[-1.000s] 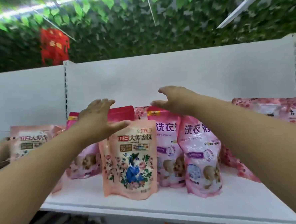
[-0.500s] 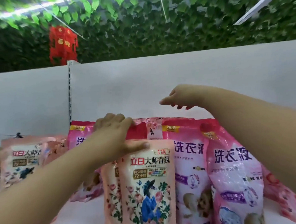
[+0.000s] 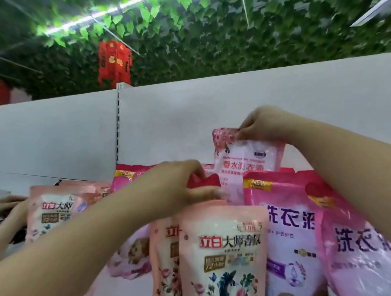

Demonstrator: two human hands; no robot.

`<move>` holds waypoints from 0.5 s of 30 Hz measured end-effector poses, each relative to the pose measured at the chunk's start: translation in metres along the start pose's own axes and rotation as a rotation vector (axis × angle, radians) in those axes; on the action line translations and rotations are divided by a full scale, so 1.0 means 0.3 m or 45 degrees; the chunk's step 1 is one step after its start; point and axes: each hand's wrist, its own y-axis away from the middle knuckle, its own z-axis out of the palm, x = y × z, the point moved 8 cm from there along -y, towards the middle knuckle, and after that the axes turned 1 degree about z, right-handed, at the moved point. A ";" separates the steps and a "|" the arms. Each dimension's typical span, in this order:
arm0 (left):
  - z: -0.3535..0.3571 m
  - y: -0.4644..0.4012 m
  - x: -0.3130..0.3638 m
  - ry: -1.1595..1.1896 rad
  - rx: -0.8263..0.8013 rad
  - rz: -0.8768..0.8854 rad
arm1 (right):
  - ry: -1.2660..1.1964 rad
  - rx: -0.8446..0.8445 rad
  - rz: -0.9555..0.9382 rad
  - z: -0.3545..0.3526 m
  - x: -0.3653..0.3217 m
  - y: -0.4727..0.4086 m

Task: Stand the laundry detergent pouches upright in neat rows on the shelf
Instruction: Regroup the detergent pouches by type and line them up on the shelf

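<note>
right grip (image 3: 260, 126) pinches the top edge of a pale pink pouch (image 3: 241, 165), thumb and curled fingers closed on its flowered upper corner, holding it upright and raised above the others at the far middle of the shelf (image 3: 120, 287). this pouch has a rose pattern along the top, a whitish centre and red characters across it. left grip (image 3: 181, 187) curls round the deep red top (image 3: 203, 182) of another pouch just left of it, thumb stretched along the front.

nearest stands a peach pouch (image 3: 224, 256) with red and black characters, a small price tag at its upper right and a blue figure among roses; a second like it (image 3: 165, 261) sits touching behind its left side. to the right, two brighter pink pouches (image 3: 291, 233) (image 3: 365, 251) with large purple characters and yellow "new" tabs stand upright, overlapping. farther left another peach pouch (image 3: 49, 211) stands, blurred. a white back panel (image 3: 188, 116) rises behind, with green leaves (image 3: 205, 32) and a red lantern (image 3: 115, 61) above.
</note>
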 end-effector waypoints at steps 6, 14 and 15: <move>-0.192 -0.129 -0.027 0.598 0.364 -0.100 | -0.193 0.517 -0.082 -0.351 -0.056 0.008; -0.266 -0.101 0.129 1.108 0.354 0.065 | -0.543 0.843 -0.210 -0.639 -0.181 0.224; -0.276 -0.074 0.133 1.118 0.399 0.091 | -0.488 0.878 -0.202 -0.652 -0.187 0.262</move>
